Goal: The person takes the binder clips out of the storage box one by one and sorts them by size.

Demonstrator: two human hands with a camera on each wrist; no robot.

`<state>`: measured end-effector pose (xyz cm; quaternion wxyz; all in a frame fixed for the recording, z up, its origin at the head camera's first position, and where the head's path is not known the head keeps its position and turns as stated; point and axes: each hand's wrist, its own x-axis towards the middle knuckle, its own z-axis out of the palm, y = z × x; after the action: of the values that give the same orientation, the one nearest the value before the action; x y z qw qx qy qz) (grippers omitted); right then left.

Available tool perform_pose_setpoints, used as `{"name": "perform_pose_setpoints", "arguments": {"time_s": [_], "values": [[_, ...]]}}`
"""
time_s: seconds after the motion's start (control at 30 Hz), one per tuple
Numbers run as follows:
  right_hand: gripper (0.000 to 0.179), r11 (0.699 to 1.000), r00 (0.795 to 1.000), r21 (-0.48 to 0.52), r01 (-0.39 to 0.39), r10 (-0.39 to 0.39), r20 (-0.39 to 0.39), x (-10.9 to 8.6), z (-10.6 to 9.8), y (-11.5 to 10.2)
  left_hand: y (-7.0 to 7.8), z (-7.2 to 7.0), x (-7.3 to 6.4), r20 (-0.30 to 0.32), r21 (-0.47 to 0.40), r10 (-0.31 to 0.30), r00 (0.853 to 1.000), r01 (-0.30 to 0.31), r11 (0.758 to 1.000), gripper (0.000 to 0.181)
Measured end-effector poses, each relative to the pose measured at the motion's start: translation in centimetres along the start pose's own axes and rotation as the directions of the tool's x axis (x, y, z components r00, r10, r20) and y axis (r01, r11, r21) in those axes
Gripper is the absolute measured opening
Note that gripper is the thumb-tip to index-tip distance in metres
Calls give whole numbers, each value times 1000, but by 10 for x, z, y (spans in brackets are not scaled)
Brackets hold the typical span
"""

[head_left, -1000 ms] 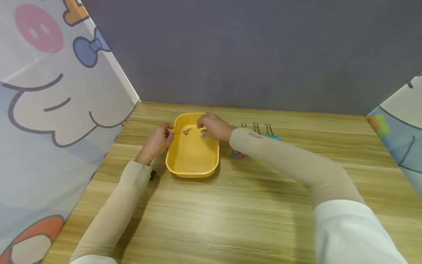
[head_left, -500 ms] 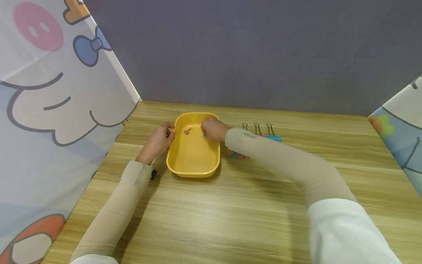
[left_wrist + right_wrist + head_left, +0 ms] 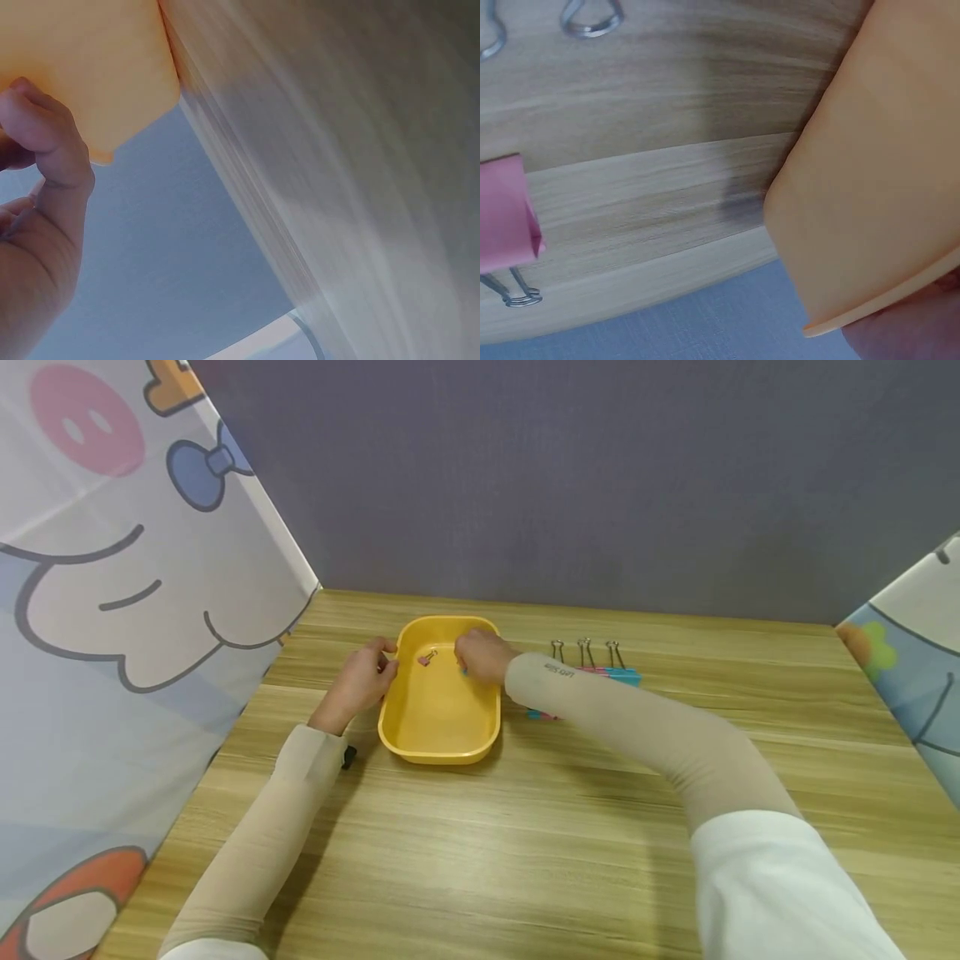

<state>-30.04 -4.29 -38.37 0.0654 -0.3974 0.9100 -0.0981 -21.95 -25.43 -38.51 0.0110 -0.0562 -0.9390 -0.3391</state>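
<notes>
In the head view, my left hand [image 3: 362, 681] is at the left rim of a yellow plastic tray [image 3: 438, 755], its finger and thumb tips on the edge. The left wrist view shows these bent fingers [image 3: 56, 146] against the tray wall [image 3: 124, 60]. My right hand [image 3: 483, 656] reaches over the tray's right side, fingertips bent down to the floor of it and pinching a small blue binder clip [image 3: 464, 672], mostly hidden beneath them. A small pink binder clip [image 3: 425, 659] lies in the tray, left of the right hand.
Right of the tray, larger blue [image 3: 624, 676] and pink [image 3: 506, 214] binder clips lie in a row, handles toward the grey back wall [image 3: 525, 485]. Smaller clips [image 3: 542, 715] lie nearer, partly under the right sleeve [image 3: 637, 718]. All rest on the wooden table [image 3: 450, 860].
The right hand has moved down into the tray and its fingers have closed over the small blue binder clip. The left hand and the pink clip have stayed in place.
</notes>
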Motion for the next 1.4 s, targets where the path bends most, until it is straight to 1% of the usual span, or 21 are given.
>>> {"name": "perform_pose_setpoints", "arguments": {"time_s": [0.27, 0.43, 0.53, 0.63, 0.77, 0.87, 0.97, 1.03, 1.1, 1.27, 1.4], "values": [[31, 1000, 1000, -15, 11, -11, 12, 0, 1, -3, -1, -1, 0, 4, -5, 7, 1000, -7, 1000, 29], [22, 1000, 999, 16, 19, -20, 48, -2, 0, -1, -2, -1, 1, 4, 8, 11, 1000, -11, 1000, 28], [17, 998, 998, 44, 49, -51, 47, -4, -5, 1, -2, 0, 1, 2, 15, 15, 1000, -15, 1000, 28], [14, 993, 996, 65, 94, -94, 2, -8, -14, 1, -1, 0, 2, -3, 13, 20, 1000, -20, 1000, 28], [8, 985, 986, 70, 155, -151, -65, -14, -27, 2, -1, -1, 1, -2, 9, 22, 1000, -22, 1000, 27], [5, 980, 980, 75, 183, -176, -95, -20, -36, 2, -1, -1, 0, -3, 12, 23, 1000, -23, 1000, 27], [4, 978, 976, 77, 194, -185, -112, -28, -42, 3, -3, -1, 0, -5, 10, 29, 1000, -29, 1000, 28], [6, 977, 973, 61, 203, -194, -127, -33, -47, 5, -3, -2, 0, -6, 8, 29, 1000, -29, 1000, 28], [6, 975, 966, 40, 218, -210, -150, -39, -51, 7, -3, -3, 0, 0, 1, 22, 1000, -22, 1000, 28], [5, 966, 941, -21, 259, -257, -219, -51, -60, 14, -5, -6, -1, 17, -1, -1, 1000, 1, 1000, 29], [6, 965, 933, -23, 261, -259, -249, -62, -64, 21, -7, -7, -1, 8, 4, 6, 1000, -6, 1000, 29]]}}
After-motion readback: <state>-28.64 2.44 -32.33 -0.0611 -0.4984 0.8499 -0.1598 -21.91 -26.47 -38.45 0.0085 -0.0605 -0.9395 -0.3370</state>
